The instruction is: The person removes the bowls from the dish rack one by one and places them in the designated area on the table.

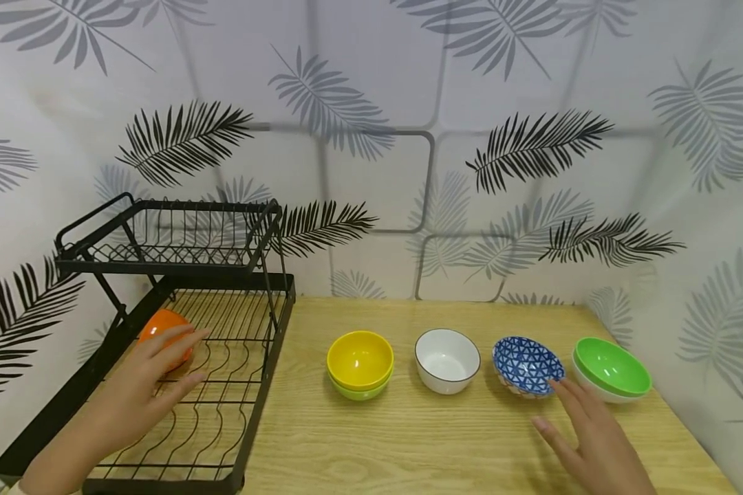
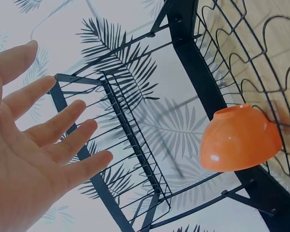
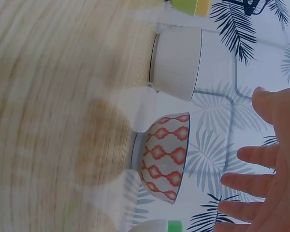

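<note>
My left hand (image 1: pixel 135 388) hovers over the lower tier of a black dish rack (image 1: pixel 240 440), fingers spread and holding nothing. An orange bowl (image 2: pixel 241 140) sits in that tier, tipped mouth-down or on its side; in the head view the hand partly covers it. My right hand (image 1: pixel 600 433) is held above the table's right part, fingers extended, just in front of a patterned bowl (image 1: pixel 528 364) with a blue inside and red motifs outside. In the right wrist view, a gap shows between the fingers and this patterned bowl (image 3: pixel 166 157).
A yellow bowl (image 1: pixel 360 359) nests in a light green one (image 1: pixel 360 393). Right of them stands a white bowl (image 1: pixel 447 361) with a dark rim. At far right a green bowl (image 1: pixel 613 366) sits in a white one (image 1: pixel 603 394). The rack's upper tier (image 1: pixel 161 265) overhangs its back.
</note>
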Demonstrator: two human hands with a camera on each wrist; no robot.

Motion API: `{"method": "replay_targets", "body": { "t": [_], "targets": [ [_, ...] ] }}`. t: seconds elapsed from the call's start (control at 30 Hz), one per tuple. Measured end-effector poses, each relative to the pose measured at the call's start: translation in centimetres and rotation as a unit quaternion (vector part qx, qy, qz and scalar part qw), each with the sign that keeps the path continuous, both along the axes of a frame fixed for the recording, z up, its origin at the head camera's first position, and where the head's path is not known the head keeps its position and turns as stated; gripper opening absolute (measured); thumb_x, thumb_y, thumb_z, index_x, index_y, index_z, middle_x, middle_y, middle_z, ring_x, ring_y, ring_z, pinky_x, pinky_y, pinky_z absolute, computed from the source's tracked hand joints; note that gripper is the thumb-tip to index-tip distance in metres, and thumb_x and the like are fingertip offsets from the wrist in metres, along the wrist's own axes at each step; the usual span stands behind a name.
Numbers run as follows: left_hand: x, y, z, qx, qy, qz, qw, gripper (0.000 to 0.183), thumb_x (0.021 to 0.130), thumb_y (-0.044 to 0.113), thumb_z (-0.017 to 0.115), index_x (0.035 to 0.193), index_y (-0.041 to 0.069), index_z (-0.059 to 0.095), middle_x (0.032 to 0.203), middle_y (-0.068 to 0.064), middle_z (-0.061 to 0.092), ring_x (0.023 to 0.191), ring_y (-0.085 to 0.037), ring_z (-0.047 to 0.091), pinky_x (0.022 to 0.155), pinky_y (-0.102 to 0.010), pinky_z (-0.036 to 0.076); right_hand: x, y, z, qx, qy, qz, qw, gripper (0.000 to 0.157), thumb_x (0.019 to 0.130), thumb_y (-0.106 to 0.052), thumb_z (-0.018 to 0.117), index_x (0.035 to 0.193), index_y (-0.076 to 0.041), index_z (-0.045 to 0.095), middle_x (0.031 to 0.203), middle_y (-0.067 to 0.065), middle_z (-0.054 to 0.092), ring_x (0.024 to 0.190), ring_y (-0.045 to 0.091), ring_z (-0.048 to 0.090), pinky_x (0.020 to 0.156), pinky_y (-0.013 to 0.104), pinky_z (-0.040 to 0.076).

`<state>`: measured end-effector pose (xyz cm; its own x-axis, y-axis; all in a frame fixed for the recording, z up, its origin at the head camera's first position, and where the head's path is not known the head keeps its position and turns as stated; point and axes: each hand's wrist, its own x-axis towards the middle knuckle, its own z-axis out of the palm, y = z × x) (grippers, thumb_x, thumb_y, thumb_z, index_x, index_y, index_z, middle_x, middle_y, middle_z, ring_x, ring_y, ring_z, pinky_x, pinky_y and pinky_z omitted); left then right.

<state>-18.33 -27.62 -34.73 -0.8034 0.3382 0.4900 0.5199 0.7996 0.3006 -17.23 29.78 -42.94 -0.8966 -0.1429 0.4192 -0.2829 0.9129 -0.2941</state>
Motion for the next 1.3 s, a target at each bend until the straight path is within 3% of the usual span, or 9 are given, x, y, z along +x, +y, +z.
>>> {"method": "replay_targets", "body": {
  "t": [0.17,0.47,0.83,1.07,1.3],
  "targets": [
    [-0.7,-0.4,0.4,-0.003,0.006,0.004,1.0000,0.054,0.089,0.019,0.069,0.139,0.015,0.050,0.135,-0.021,0.047,0.120,-0.048,0.042,0.086,-0.068,0.039,0.1,-0.4,0.1,0.005,-0.010,0.003,1.000,0.064,0.091,-0.040,0.064,0.136,0.002,0.047,0.137,0.027,0.044,0.125,0.051,0.037,0.097,0.068,0.033],
    [-1.3,-1.5,0.6,0.006,-0.011,0.040,0.9991,0.051,0.094,0.024,0.064,0.141,0.013,0.048,0.140,-0.024,0.043,0.117,-0.053,0.043,0.080,-0.075,0.039,0.0,-0.7,-0.1,0.007,0.027,0.014,1.000,0.061,0.089,-0.037,0.068,0.133,0.001,0.050,0.135,0.025,0.047,0.124,0.048,0.040,0.098,0.065,0.034],
    [-2.7,-3.3,-0.1,0.032,-0.065,0.062,0.9954,0.051,0.096,0.027,0.060,0.141,0.007,0.046,0.145,-0.030,0.034,0.120,-0.062,0.035,0.082,-0.080,0.032,0.0,-1.1,-0.2,0.008,0.049,0.015,0.999,0.055,0.086,-0.032,0.072,0.128,-0.002,0.056,0.132,0.021,0.051,0.122,0.044,0.044,0.091,0.063,0.040],
    [-3.7,-3.6,-0.8,0.003,-0.067,0.092,0.9935,0.058,0.097,0.030,0.058,0.141,-0.003,0.041,0.142,-0.041,0.027,0.120,-0.064,0.031,0.086,-0.078,0.033,0.1,-1.2,-0.1,0.009,0.039,0.014,0.999,0.052,0.087,-0.031,0.070,0.128,-0.002,0.056,0.132,0.021,0.051,0.121,0.043,0.044,0.092,0.063,0.040],
    [-4.5,-3.9,-1.7,-0.016,-0.109,0.118,0.9869,0.072,0.098,0.036,0.055,0.146,-0.009,0.026,0.143,-0.045,0.017,0.121,-0.067,0.025,0.089,-0.080,0.027,0.4,-1.0,-0.5,0.014,0.015,0.010,1.000,0.051,0.089,-0.033,0.068,0.128,-0.003,0.055,0.131,0.021,0.050,0.120,0.043,0.045,0.092,0.065,0.041]
  ]
}}
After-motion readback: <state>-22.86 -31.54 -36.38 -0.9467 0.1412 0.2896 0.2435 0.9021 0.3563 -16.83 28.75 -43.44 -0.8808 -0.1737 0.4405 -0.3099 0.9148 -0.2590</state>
